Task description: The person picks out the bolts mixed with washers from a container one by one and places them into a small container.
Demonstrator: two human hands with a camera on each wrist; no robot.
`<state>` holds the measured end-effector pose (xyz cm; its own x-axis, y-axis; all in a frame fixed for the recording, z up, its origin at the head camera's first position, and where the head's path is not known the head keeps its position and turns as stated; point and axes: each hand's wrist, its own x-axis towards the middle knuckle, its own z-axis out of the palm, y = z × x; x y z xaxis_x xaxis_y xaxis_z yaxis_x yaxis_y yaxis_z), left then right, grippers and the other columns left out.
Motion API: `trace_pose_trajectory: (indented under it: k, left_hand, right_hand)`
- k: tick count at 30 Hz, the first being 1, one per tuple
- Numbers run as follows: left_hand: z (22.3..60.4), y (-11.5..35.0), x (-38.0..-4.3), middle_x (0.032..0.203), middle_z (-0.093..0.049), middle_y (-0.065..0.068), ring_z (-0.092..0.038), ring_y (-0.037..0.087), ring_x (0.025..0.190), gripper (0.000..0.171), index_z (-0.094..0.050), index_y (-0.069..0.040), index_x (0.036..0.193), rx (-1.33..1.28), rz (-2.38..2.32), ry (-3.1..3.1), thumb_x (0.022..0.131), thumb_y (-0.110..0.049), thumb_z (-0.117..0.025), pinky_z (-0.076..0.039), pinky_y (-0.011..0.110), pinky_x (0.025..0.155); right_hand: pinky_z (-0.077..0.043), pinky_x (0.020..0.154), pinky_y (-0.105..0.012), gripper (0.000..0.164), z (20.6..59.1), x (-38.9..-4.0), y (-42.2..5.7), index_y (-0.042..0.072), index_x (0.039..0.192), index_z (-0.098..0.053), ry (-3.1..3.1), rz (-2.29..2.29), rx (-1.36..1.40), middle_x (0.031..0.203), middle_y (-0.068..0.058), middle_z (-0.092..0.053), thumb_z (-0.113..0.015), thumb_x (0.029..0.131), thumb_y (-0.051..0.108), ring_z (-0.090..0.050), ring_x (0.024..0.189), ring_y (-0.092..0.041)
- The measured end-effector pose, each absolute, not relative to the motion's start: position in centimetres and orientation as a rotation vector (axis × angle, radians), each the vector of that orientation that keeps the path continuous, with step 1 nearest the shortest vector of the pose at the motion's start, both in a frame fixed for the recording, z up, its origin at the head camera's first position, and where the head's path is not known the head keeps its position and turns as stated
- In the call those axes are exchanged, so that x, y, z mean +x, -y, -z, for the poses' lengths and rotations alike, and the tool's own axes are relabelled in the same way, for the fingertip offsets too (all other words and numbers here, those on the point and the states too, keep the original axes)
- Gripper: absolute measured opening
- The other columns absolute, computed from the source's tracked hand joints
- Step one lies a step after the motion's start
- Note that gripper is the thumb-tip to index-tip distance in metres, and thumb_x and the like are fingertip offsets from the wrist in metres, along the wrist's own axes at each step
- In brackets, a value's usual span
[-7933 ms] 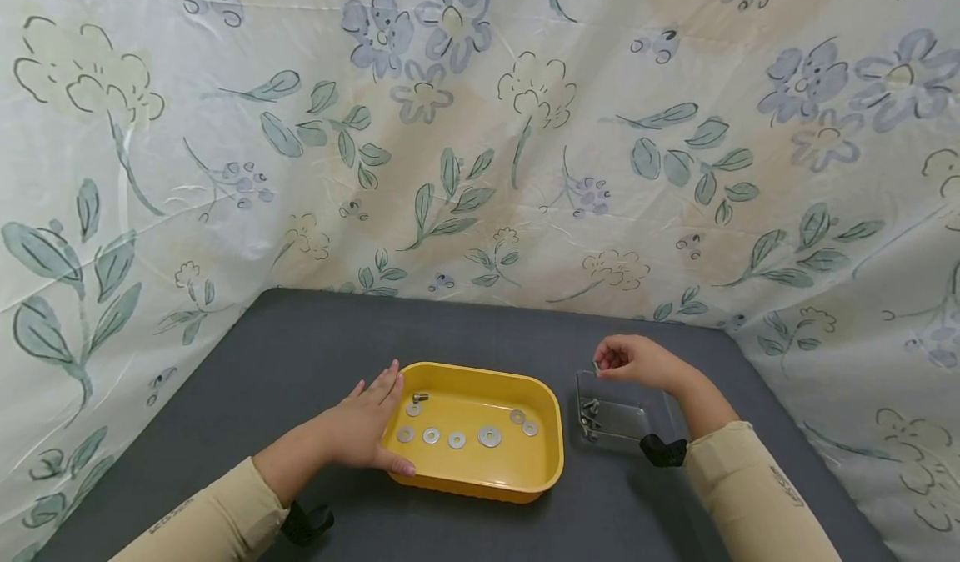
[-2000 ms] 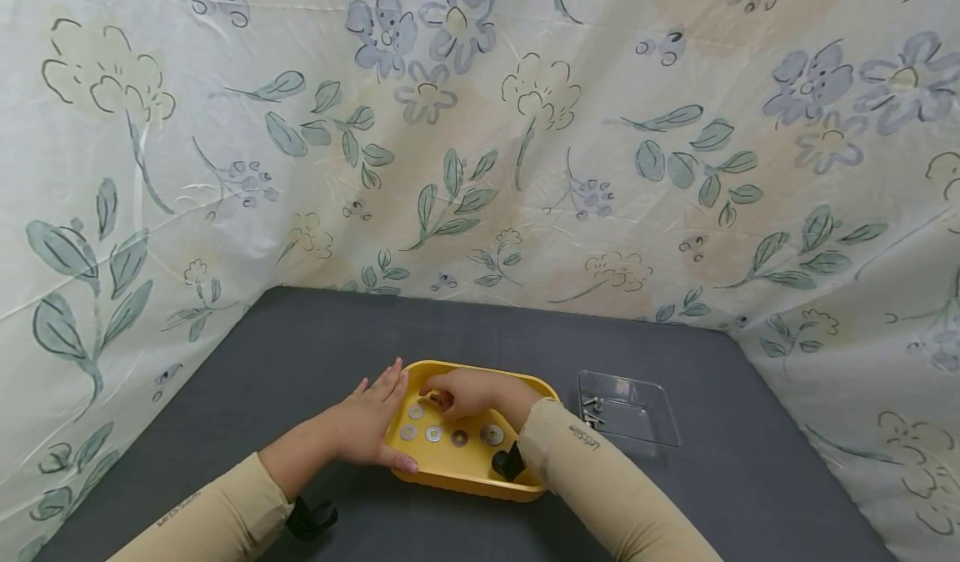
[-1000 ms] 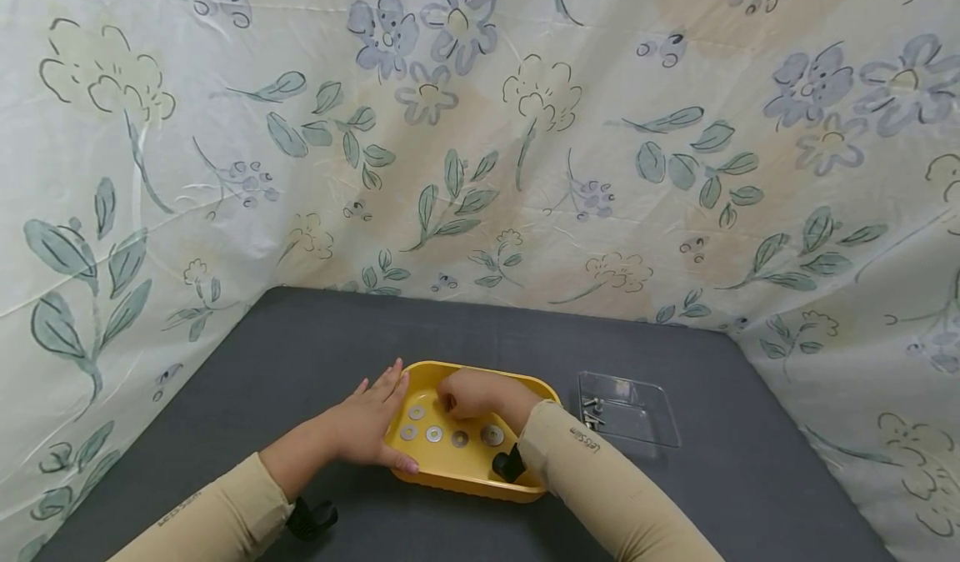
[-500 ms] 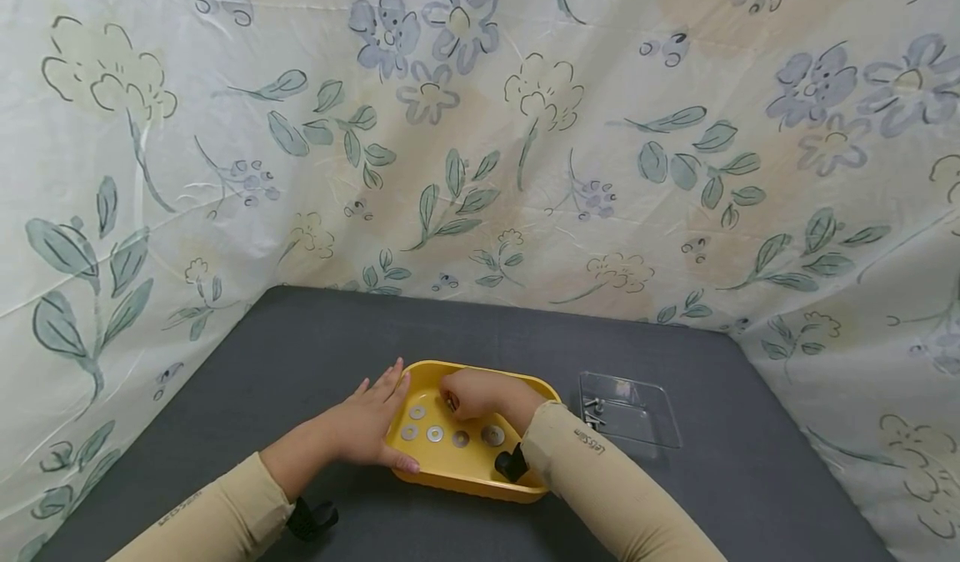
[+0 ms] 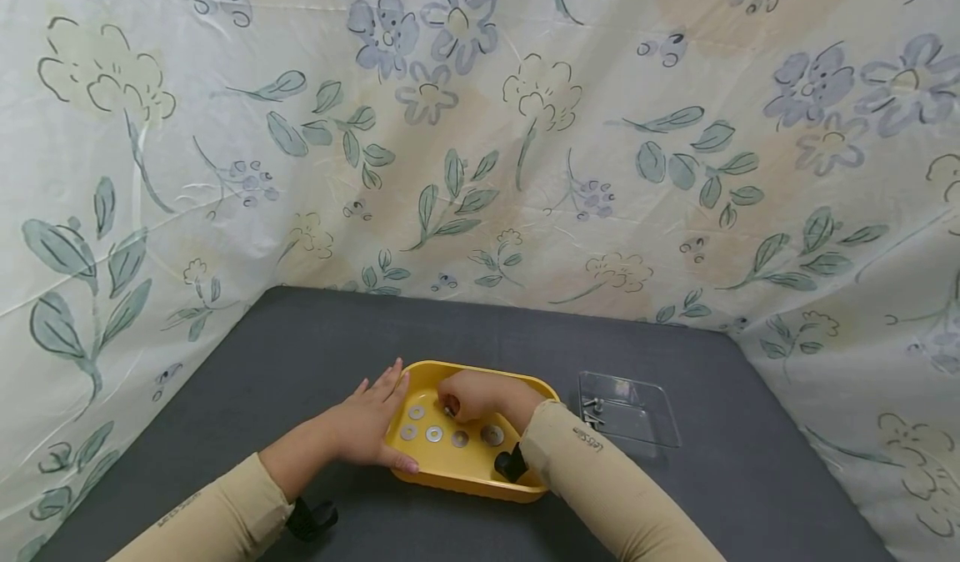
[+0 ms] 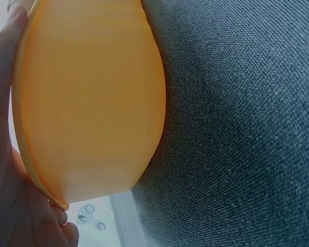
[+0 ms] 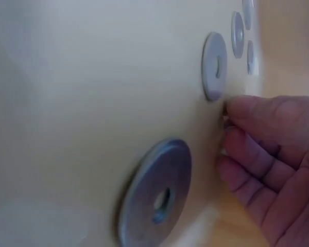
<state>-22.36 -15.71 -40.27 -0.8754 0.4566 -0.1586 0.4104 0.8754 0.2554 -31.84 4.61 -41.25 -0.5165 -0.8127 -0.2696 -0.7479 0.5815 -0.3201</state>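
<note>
A yellow tray (image 5: 480, 491) stands on the dark tabletop with several flat metal washers (image 5: 434, 434) on its floor. My left hand (image 5: 356, 429) lies spread along the tray's left end, fingers straight, thumb over the front rim. In the left wrist view that hand is against the rim (image 6: 20, 103). My right hand (image 5: 480, 393) reaches inside the tray, low over its floor. Its thumb and forefinger pinch a small metal screw (image 7: 227, 122), mostly hidden by the fingertips. A large washer (image 7: 154, 198) and a smaller one (image 7: 215, 67) lie close to those fingertips.
To the tray's right is a clear plastic box (image 5: 648, 424) with several small screws (image 5: 592, 412) at its left end. Dark cloth (image 5: 360, 320) covers the table. A flowered curtain (image 5: 480, 170) rises behind and at both sides.
My right hand has gone from the clear box into the yellow tray with a small screw, then shifted slightly right there. The screw lying at the tray's left no longer shows. The left hand stays.
</note>
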Motion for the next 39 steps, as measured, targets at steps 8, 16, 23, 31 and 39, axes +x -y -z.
trace_pose_trajectory:
  k: [8, 16, 23, 31, 39]
  left_hand:
    - [40.2, 15.7, -22.4, 0.152, 0.007, 0.014, -0.001, 0.025, 0.14, 0.124, -0.007, -0.003, 0.146, 0.656, -0.316, -2.832, 0.061, -0.081, -0.054, -0.011, 0.053, 0.108]
    - [40.4, 15.7, -22.5, 0.152, 0.007, 0.013, -0.002, 0.025, 0.14, 0.126, -0.007, -0.003, 0.147, 0.632, -0.303, -2.833, 0.06, -0.081, -0.054, -0.011, 0.052, 0.108]
    - [40.5, 15.6, -22.5, 0.152, 0.007, 0.014, -0.002, 0.026, 0.14, 0.127, -0.008, -0.002, 0.146, 0.623, -0.31, -2.84, 0.059, -0.081, -0.055, -0.01, 0.053, 0.108]
    - [40.3, 15.5, -22.4, 0.152, 0.007, 0.013, -0.002, 0.025, 0.14, 0.127, -0.009, -0.002, 0.146, 0.614, -0.296, -2.843, 0.058, -0.082, -0.055, -0.01, 0.052, 0.108]
    - [40.4, 15.6, -22.2, 0.152, 0.006, 0.013, -0.003, 0.026, 0.14, 0.128, -0.009, -0.002, 0.146, 0.619, -0.291, -2.866, 0.058, -0.081, -0.056, -0.011, 0.052, 0.108]
  right_hand:
    - [-0.045, 0.058, -0.018, 0.011, 40.1, -32.3, -5.1, 0.016, 0.089, -0.063, -2.375, 0.395, -1.245, 0.072, 0.008, -0.056, -0.068, 0.081, 0.011, -0.05, 0.061, -0.006]
    - [-0.048, 0.066, -0.019, 0.012, 38.8, -32.7, -6.1, 0.016, 0.092, -0.062, -2.343, 0.655, -1.249, 0.079, 0.009, -0.059, -0.068, 0.083, 0.011, -0.055, 0.071, -0.006]
    - [-0.048, 0.068, -0.022, 0.012, 36.8, -32.7, -7.5, 0.012, 0.096, -0.063, -2.367, 0.725, -1.223, 0.081, 0.007, -0.06, -0.067, 0.084, 0.013, -0.055, 0.074, -0.009]
    - [-0.05, 0.068, -0.025, 0.012, 35.0, -33.0, -10.0, 0.015, 0.092, -0.061, -2.423, 0.805, -1.15, 0.081, 0.004, -0.06, -0.068, 0.083, 0.012, -0.056, 0.074, -0.013]
    - [-0.05, 0.068, -0.027, 0.018, 33.8, -33.3, -14.0, 0.007, 0.098, -0.06, -2.493, 0.868, -1.068, 0.082, 0.001, -0.06, -0.068, 0.083, 0.015, -0.056, 0.074, -0.016]
